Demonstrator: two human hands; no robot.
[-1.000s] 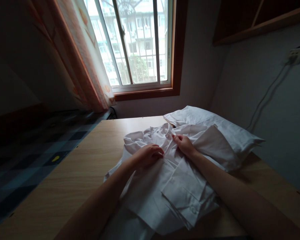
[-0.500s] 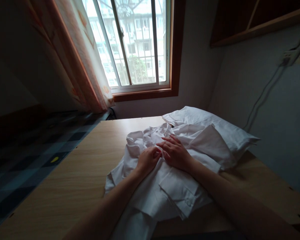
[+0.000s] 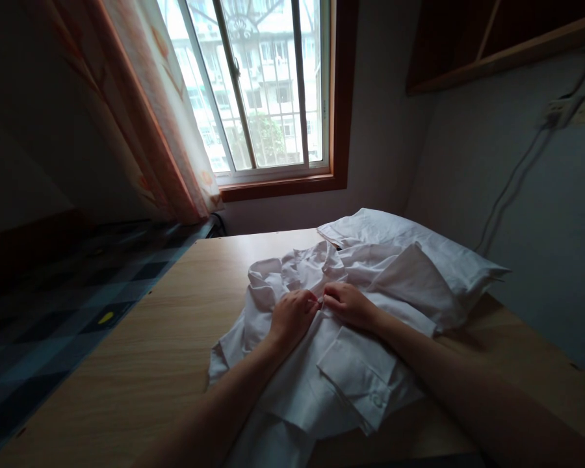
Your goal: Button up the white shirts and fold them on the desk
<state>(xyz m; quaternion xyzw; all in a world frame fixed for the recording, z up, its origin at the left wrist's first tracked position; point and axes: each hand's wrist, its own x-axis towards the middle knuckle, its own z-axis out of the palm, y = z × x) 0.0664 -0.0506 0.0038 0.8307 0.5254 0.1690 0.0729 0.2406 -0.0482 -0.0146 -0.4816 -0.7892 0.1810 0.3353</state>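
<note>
A white button-up shirt (image 3: 292,377) lies rumpled on the wooden table (image 3: 141,351), its collar toward the window and a buttoned cuff (image 3: 376,398) folded over near the front. My left hand (image 3: 295,315) is closed, thumb and fingers pinching the shirt's front edge. Just to its right, my right hand (image 3: 348,304) also pinches the shirt cloth, fingers curled in. The two sets of fingertips nearly meet at the middle of the shirt. Whether a button sits between them is too small to tell.
A white pillow-like bundle (image 3: 409,231) lies behind the shirt at the table's far right. Left of the table is a bed with a checked cover (image 3: 146,270). A curtain (image 3: 146,130) hangs beside the window (image 3: 268,84). A cable (image 3: 509,179) runs down the right wall.
My right hand's fingers were spread over the shirt; now they are curled and pinching the cloth. My left hand stays pinched, shifted slightly right.
</note>
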